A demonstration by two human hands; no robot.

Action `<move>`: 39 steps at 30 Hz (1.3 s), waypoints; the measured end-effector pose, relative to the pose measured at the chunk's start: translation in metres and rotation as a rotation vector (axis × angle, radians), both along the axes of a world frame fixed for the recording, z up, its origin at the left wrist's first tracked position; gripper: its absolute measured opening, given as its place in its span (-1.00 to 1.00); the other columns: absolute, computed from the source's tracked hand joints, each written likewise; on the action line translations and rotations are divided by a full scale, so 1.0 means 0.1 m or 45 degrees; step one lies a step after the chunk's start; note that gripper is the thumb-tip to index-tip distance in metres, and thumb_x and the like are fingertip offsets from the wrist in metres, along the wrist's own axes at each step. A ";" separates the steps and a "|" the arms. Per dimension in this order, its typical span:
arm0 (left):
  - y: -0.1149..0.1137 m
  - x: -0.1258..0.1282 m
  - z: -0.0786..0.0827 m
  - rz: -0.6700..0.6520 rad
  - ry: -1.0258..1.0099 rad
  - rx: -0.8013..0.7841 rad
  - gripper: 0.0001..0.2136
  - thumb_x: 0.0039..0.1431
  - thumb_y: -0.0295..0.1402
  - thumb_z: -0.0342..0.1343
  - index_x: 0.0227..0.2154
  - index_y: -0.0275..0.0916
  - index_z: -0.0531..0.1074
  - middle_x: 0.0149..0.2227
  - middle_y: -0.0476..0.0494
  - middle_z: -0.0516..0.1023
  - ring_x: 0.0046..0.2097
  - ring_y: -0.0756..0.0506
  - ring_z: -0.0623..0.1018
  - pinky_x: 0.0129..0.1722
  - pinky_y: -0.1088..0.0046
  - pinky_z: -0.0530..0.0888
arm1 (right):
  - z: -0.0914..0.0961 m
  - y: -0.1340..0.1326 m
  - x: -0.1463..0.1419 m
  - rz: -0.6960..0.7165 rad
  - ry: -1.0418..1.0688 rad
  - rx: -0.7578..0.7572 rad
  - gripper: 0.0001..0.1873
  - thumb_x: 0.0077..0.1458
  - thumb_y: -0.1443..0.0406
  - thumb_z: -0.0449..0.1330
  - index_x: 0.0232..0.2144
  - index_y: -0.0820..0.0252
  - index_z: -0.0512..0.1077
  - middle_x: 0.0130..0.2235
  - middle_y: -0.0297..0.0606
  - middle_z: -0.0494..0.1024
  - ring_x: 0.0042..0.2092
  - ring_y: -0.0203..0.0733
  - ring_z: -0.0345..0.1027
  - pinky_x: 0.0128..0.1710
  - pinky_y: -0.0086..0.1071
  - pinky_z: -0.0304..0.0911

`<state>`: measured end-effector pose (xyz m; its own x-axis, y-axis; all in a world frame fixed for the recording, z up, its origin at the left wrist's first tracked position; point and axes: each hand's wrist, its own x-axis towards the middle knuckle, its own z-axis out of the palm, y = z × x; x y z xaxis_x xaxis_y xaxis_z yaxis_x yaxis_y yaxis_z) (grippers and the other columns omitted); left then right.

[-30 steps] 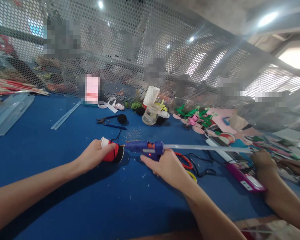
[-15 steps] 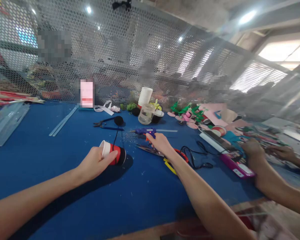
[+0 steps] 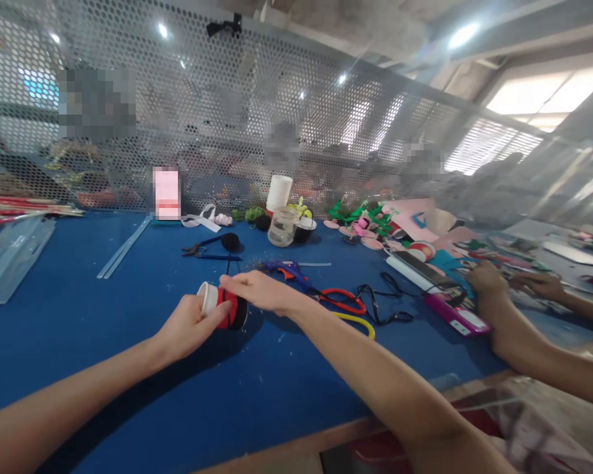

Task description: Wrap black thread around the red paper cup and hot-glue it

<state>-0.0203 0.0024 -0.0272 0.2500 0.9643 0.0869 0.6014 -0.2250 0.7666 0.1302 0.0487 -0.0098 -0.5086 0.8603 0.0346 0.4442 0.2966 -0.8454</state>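
My left hand (image 3: 185, 329) grips a paper cup (image 3: 209, 299) tilted on its side, its white rim to the left, its body wrapped in red and black yarn. A strand of black yarn (image 3: 228, 266) runs from the cup to a black yarn ball (image 3: 230, 242) behind it. Closed over the strand at the cup's upper side are the fingertips of my right hand (image 3: 252, 289). A blue glue gun (image 3: 281, 266) lies just beyond that hand with a clear glue stick in its back. Scissors (image 3: 343, 301) with red and yellow handles are partly hidden by my right forearm.
Pliers (image 3: 210, 250) lie behind the cup. Farther back stand a phone (image 3: 167, 192), stacked paper cups (image 3: 279, 192) and a clear jar (image 3: 282, 227). Clear strips (image 3: 14, 257) lie at left. A purple power strip (image 3: 457, 315) and a co-worker's hands (image 3: 489, 289) are at right.
My right hand has let go of the glue gun, which now lies on the table, and moved left to the yarn at the cup. My left hand still holds the cup.
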 end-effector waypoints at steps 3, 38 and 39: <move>0.01 0.00 0.00 -0.003 -0.010 -0.021 -0.68 -0.05 -0.18 -0.12 -0.76 -0.24 0.02 -0.71 0.12 -0.04 -0.64 0.10 0.00 -0.67 0.56 -0.04 | -0.02 -0.05 -0.15 -0.069 0.264 -0.049 -0.75 -0.11 0.18 0.09 -0.51 0.28 0.37 -0.53 -0.37 0.37 -0.50 -0.38 0.18 -0.47 -0.47 0.10; -0.07 0.01 0.06 -0.092 -0.344 -0.143 -0.70 -0.06 -0.22 -0.07 -0.75 -0.27 0.11 -0.71 0.10 0.03 -0.62 0.11 0.04 -0.66 0.57 0.03 | -0.02 -0.05 0.04 -0.212 0.365 0.100 -0.79 -0.11 0.22 0.10 -0.62 0.28 0.34 -0.53 -0.31 0.41 -0.47 -0.35 0.23 -0.40 -0.45 0.12; -0.07 0.01 0.06 -0.092 -0.342 -0.132 -0.70 -0.06 -0.21 -0.07 -0.75 -0.27 0.11 -0.71 0.10 0.03 -0.63 0.11 0.04 -0.66 0.57 0.03 | -0.02 -0.06 0.04 -0.207 0.357 0.099 -0.79 -0.11 0.22 0.10 -0.61 0.28 0.34 -0.53 -0.31 0.41 -0.47 -0.35 0.23 -0.41 -0.45 0.12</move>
<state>-0.0196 -0.0050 -0.0212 0.3000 0.9519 0.0615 0.3592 -0.1725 0.9172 0.1338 0.0431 -0.0120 -0.3262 0.9186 0.2230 0.2439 0.3097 -0.9190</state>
